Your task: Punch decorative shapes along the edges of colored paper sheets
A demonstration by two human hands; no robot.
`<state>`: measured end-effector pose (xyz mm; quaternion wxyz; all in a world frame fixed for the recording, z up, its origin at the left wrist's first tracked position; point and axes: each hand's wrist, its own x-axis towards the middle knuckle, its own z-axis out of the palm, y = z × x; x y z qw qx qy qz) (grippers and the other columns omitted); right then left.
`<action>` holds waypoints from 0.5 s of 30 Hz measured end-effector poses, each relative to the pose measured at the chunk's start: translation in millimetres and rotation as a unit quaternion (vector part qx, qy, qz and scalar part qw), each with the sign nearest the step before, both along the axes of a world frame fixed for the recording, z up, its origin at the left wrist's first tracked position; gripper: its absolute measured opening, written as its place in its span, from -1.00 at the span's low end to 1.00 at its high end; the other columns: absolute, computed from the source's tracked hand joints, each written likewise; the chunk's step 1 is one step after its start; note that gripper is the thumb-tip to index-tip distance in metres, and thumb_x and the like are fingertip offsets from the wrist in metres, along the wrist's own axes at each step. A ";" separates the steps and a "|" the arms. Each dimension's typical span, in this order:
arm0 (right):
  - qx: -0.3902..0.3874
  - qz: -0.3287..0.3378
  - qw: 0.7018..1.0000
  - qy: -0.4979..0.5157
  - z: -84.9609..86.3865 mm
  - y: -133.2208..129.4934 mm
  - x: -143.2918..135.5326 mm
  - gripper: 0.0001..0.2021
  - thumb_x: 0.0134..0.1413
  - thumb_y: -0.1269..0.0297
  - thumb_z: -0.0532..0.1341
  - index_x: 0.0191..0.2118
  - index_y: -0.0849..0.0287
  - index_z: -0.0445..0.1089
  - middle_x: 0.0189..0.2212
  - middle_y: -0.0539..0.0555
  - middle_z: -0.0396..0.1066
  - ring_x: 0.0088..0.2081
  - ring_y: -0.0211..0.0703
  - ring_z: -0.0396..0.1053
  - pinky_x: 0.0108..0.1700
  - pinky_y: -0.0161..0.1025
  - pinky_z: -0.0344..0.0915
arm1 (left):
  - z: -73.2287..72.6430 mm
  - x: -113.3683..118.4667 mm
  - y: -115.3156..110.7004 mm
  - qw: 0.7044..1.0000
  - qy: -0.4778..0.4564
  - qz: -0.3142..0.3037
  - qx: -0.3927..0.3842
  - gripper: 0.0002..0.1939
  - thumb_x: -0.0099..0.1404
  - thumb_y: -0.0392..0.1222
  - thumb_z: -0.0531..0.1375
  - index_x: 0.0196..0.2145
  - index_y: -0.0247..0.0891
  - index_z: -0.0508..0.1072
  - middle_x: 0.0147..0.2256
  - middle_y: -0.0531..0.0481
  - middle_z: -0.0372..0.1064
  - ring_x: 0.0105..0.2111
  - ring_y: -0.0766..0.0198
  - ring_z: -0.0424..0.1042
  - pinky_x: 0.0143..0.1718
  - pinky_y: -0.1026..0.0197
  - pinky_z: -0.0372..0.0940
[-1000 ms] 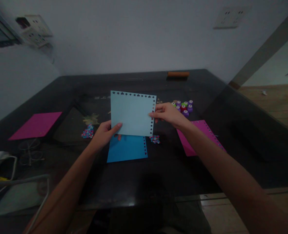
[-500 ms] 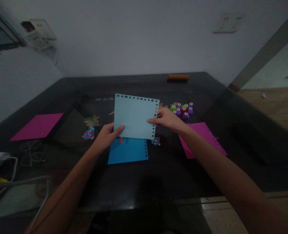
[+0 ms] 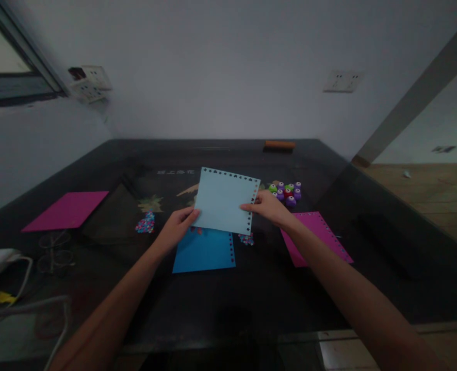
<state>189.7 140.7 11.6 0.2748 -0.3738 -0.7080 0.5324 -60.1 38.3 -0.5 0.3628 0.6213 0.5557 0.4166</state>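
In the head view, our left hand point(image 3: 180, 222) and right hand point(image 3: 269, 205) firmly pinch the pale sheet point(image 3: 226, 201) over the far part of the blue sheet point(image 3: 203, 257). Uneven pulling could tear its punched border point(image 3: 250, 219); dipping might scatter the confetti point(image 3: 246, 239) just right of the blue sheet.

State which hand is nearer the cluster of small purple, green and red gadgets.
Right: the right hand, gripping the pale blue sheet by its right edge, is just left of the cluster; the left hand, at the sheet's lower-left corner, is farther left.
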 end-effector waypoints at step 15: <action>-0.065 -0.255 0.959 0.109 -36.0 -27.6 67.2 -0.76 -0.33 0.24 0.42 -0.43 0.20 0.50 -0.37 0.17 0.56 -0.31 0.08 0.50 -0.22 0.01 0.42 | -22.3 -6.6 11.0 0.966 0.209 0.119 0.097 -0.73 0.29 -0.08 0.04 -0.20 -0.25 0.45 -0.26 -0.08 0.48 -0.28 0.17 0.45 -0.23 0.15 0.32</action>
